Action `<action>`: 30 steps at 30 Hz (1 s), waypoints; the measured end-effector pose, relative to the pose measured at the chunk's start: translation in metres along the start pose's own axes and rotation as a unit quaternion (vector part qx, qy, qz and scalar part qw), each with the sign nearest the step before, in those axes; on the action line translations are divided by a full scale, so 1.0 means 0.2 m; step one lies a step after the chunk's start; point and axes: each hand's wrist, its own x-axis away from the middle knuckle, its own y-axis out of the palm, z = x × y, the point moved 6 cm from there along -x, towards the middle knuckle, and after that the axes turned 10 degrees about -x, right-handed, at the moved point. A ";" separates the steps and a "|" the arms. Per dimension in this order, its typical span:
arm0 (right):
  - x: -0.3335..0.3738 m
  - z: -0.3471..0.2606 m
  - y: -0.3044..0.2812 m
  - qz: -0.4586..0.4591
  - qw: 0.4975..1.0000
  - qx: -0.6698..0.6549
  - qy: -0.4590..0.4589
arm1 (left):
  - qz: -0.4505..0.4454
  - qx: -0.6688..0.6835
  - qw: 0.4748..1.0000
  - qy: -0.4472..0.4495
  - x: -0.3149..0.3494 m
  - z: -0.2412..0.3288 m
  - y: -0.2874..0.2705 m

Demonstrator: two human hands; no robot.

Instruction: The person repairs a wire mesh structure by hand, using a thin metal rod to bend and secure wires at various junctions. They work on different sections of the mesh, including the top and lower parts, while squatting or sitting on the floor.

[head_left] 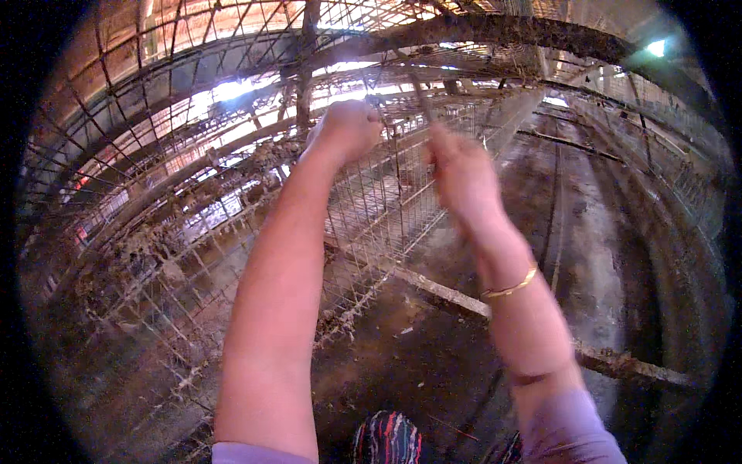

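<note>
Both my arms reach up and forward to a row of wire cages [402, 197]. My left hand [346, 130] is closed in a fist at the upper edge of the cage mesh; what its fingers wrap round is hidden. To its right, my right hand [465, 174] is closed round a thin dark stick [421, 94]. The stick slants up and to the left in front of the cage wires. Motion blurs the right hand and the stick a little. Dirt and fluff cling to the mesh.
A dirty wooden beam [444, 295] crosses low in front of me above the dark floor [386, 363]. More wire mesh [178, 309] stands at the left. A dark beam [495, 32] spans overhead. A long aisle [587, 232] runs away at the right.
</note>
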 end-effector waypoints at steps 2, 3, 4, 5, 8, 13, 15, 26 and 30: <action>-0.07 -0.01 -0.23 0.067 0.931 0.359 0.020 | 0.001 -0.039 0.999 0.016 -0.01 0.00 0.07; -0.09 -0.07 -0.24 0.095 0.881 0.464 -0.009 | -0.004 -0.064 0.998 0.015 0.02 -0.05 0.07; -0.13 -0.10 -0.29 0.098 0.870 0.479 -0.052 | 0.000 -0.071 0.997 0.027 0.01 -0.03 0.08; -0.15 -0.08 -0.31 0.103 0.868 0.482 -0.053 | 0.023 -0.050 0.998 0.026 0.01 -0.02 0.07; -0.08 0.21 -0.09 0.106 0.951 0.285 -0.058 | 0.026 -0.069 0.997 0.036 0.02 -0.04 0.10; 0.04 0.26 0.49 0.232 0.972 -0.033 0.008 | 0.001 -0.005 1.000 0.021 -0.02 0.07 0.05; 0.03 0.23 0.44 0.187 0.978 0.095 -0.010 | 0.004 -0.029 0.999 0.042 -0.02 0.08 0.04; -0.08 0.34 0.32 0.165 0.953 -0.253 0.034 | 0.011 -0.042 0.999 -0.034 0.00 -0.03 0.08; -0.10 0.37 0.37 0.188 0.937 -0.292 0.035 | -0.052 0.068 0.996 -0.031 0.01 0.03 0.05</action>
